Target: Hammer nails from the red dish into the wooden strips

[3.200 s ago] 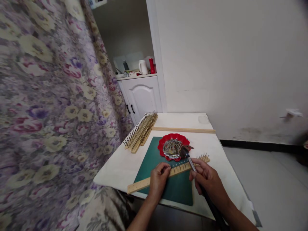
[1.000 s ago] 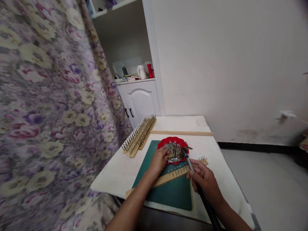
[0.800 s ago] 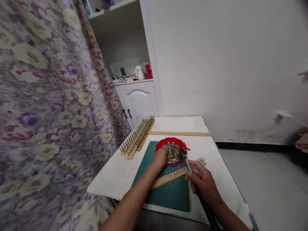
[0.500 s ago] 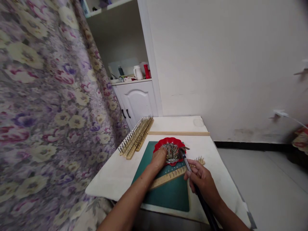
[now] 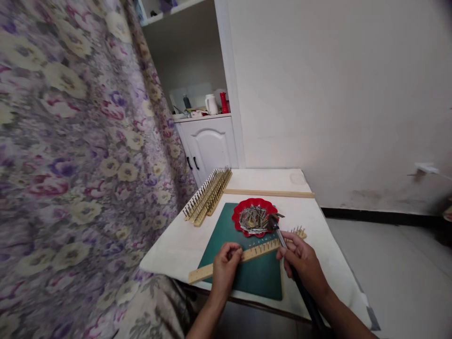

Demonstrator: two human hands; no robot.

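Note:
My left hand (image 5: 226, 264) is pinched shut over a wooden strip (image 5: 201, 273) that lies slantwise on a green cutting mat (image 5: 257, 278); what it pinches is too small to see. Small nails stand in a row along the strip's right half. My right hand (image 5: 302, 263) grips the black handle of a small hammer (image 5: 274, 224), whose head hovers by the rim of a red scalloped dish (image 5: 236, 217) full of loose nails (image 5: 252, 219).
A small white table (image 5: 176, 247) bears the mat. Two wooden strips studded with nails (image 5: 208, 194) lie at its left rear, and a bare wooden strip (image 5: 270, 192) lies across the back. A flowered curtain (image 5: 70, 155) hangs on the left; a white cabinet (image 5: 208, 143) stands behind.
My left hand has left the red dish of nails and come back to the wooden strip, now pinched shut. The right hand and hammer have stayed nearly still.

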